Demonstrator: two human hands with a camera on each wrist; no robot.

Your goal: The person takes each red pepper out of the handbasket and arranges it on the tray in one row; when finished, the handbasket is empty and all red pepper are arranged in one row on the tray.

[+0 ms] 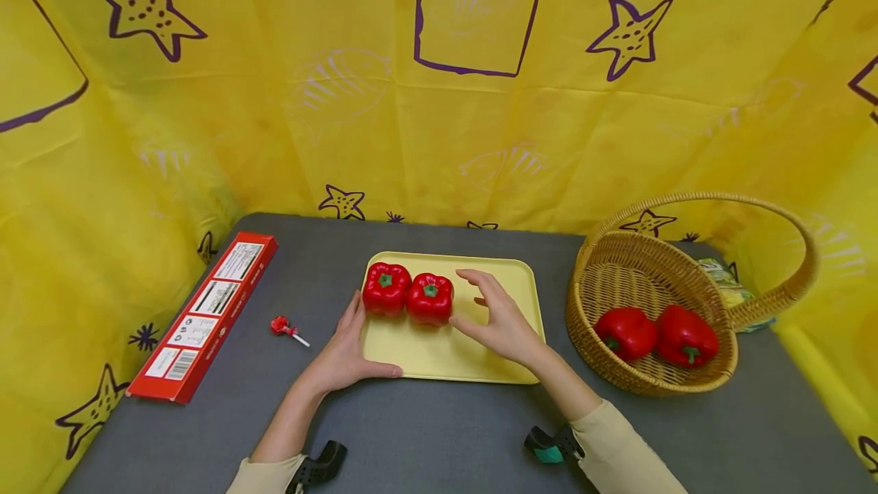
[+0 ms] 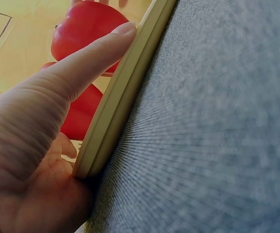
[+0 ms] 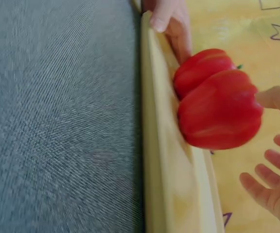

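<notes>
Through my feed, the left hand (image 1: 345, 354) spreads wide, fingers along the yellow tray (image 1: 439, 357)'s left edge, thumb along the near one. The left pepper (image 1: 386, 297) and right pepper (image 1: 430, 305) stand side by side on its left half. The right hand (image 1: 505, 326), fingers apart and holding nothing, hovers just right of them.

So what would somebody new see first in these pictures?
Probably the two bright red peppers, side by side on the pale yellow tray in the middle. Then the big wicker basket to the tray's right, with two more red peppers inside. Behind them, the yellow cloth with purple starfish drawings jumps out too.
</notes>
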